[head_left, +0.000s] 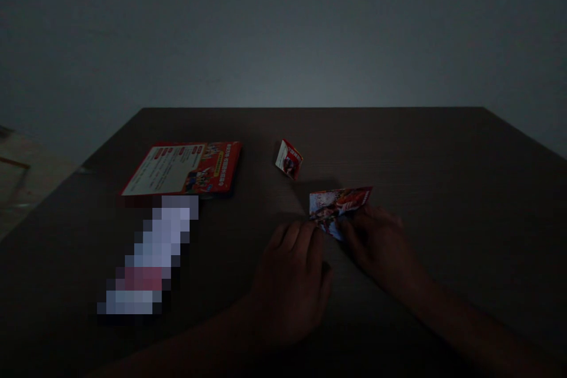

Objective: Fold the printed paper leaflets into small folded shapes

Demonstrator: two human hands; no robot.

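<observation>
My right hand pinches a folded colour-printed card, which stands partly raised off the dark table. The card shows red, white and blue figures, and its lower part folds toward me. Close to the card's left corner, my left hand rests on the table with its fingers bent and close together. Its fingertips are hidden, and I cannot tell whether it touches the card. Beyond both hands lies a small folded red and white card, bent so that it stands up a little.
A red and white printed booklet or flat box lies on the left. In front of it is a phone-shaped, pixelated bright object. A pale wall rises behind the table's back edge. The light is dim.
</observation>
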